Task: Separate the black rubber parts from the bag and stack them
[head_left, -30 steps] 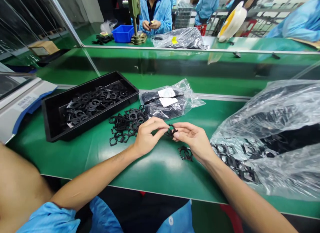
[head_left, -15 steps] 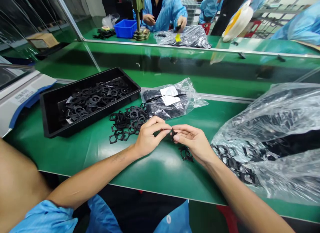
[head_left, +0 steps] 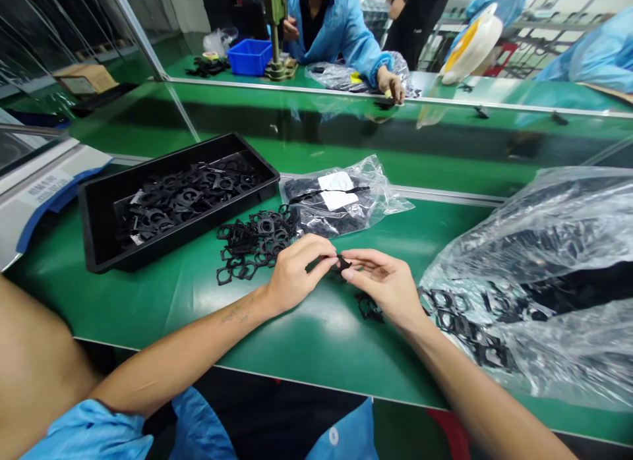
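Observation:
Between my two hands is a small black plastic part (head_left: pixel 343 263), partly hidden by the fingers. My left hand (head_left: pixel 301 270) pinches its left side with thumb and fingertips. From the other side my right hand (head_left: pixel 384 281) grips it between thumb and forefinger. A few black frame-like pieces (head_left: pixel 368 307) lie on the green tabletop just under my right hand. Left of my hands spreads a heap of black ring-shaped parts (head_left: pixel 257 239), close to my left knuckles.
A black tray (head_left: pixel 182 239) full of similar parts stands at left. A sealed clear bag (head_left: pixel 368 213) with white labels lies behind my hands. On the right, a large open plastic bag (head_left: pixel 558 269) spills black frames. Across the divider, a co-worker's hand (head_left: pixel 390 84) touches the far bench.
My hands stay together on the black part, with only a slight shift of the fingers. Across the bench, the co-worker's hand has moved right and down from the bag to the bench edge.

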The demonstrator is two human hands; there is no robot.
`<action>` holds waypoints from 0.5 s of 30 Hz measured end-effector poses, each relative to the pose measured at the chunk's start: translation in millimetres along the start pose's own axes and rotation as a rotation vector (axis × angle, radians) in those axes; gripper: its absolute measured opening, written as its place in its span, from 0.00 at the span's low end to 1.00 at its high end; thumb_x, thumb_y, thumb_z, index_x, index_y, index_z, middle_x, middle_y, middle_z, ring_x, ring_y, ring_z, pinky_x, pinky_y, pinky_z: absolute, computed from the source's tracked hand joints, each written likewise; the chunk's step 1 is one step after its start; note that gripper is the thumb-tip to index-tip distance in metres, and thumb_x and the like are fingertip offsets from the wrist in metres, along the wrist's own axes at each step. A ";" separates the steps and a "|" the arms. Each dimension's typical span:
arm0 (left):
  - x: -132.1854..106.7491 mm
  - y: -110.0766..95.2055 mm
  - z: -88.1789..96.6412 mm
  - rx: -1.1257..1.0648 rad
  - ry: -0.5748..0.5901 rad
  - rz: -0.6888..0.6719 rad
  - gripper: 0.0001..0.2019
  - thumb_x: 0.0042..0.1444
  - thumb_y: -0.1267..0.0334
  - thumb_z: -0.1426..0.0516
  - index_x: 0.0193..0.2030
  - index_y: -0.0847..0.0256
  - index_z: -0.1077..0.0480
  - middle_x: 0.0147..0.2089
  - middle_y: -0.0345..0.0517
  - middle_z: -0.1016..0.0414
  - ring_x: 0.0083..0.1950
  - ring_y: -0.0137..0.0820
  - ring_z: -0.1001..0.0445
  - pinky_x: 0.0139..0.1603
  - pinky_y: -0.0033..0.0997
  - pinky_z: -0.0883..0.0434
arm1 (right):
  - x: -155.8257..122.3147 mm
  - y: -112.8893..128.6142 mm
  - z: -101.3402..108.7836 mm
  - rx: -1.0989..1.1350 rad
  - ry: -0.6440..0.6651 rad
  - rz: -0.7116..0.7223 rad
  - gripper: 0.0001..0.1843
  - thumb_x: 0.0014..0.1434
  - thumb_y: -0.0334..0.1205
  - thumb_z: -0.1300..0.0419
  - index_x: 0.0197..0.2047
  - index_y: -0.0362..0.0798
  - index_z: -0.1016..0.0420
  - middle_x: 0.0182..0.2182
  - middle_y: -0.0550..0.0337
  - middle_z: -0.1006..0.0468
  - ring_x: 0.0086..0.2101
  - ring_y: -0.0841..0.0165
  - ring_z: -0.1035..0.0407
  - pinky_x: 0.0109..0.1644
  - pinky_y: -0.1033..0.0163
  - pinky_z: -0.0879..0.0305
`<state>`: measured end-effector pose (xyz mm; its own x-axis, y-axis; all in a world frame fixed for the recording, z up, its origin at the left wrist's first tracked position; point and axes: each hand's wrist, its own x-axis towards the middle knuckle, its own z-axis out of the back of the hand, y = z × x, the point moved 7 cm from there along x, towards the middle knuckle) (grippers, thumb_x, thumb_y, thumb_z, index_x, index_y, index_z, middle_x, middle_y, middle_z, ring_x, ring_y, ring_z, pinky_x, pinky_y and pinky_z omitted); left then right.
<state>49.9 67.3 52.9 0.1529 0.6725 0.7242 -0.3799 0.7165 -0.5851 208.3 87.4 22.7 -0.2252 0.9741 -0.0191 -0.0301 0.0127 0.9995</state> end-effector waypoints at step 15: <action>0.2 1.7 1.5 -0.059 -0.002 0.096 0.01 0.62 0.67 0.41 0.39 0.60 0.29 0.35 0.42 0.24 0.38 0.29 0.25 0.42 0.30 0.27 | -9.4 19.0 7.6 -0.260 -0.167 0.272 0.08 0.56 0.44 0.31 0.38 0.51 0.16 0.37 0.57 0.15 0.35 0.65 0.21 0.42 0.59 0.21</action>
<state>47.9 68.3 52.6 0.1171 0.7380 0.6646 -0.3383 0.6588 -0.6720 217.2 80.2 42.0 -0.0987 0.9575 0.2711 -0.2413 -0.2874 0.9269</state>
